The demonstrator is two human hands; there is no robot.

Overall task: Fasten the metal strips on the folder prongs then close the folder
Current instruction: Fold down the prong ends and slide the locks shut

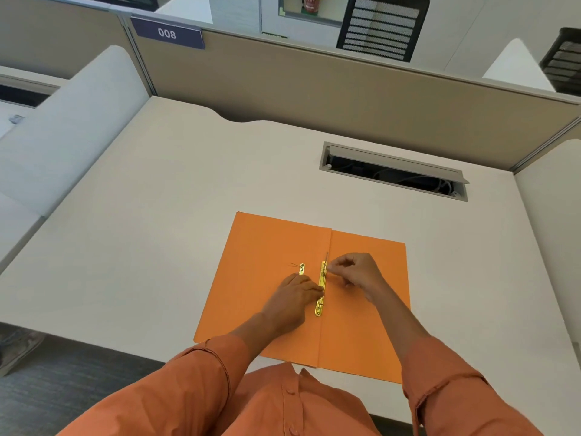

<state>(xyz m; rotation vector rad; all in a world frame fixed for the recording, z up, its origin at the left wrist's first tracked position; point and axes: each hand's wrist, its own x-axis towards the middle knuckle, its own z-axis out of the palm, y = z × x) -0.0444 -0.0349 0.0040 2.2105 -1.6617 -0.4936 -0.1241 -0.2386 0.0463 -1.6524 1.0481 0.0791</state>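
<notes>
An orange folder (267,247) lies open and flat on the desk. A long gold metal strip (320,297) lies along its centre fold. My right hand (355,272) pinches the strip's far end, where a thin prong sticks up. My left hand (292,297) rests on the left flap with its fingertips pressing the strip's middle. A second, shorter-looking gold strip (301,269) lies on the left flap, its near part hidden under my left hand, with a thin prong beside its far end.
The white desk (157,215) has a cable slot (393,171) with an open lid at the back right. Beige partition walls (314,83) enclose the desk at the back and sides. The desk's near edge runs just below the folder.
</notes>
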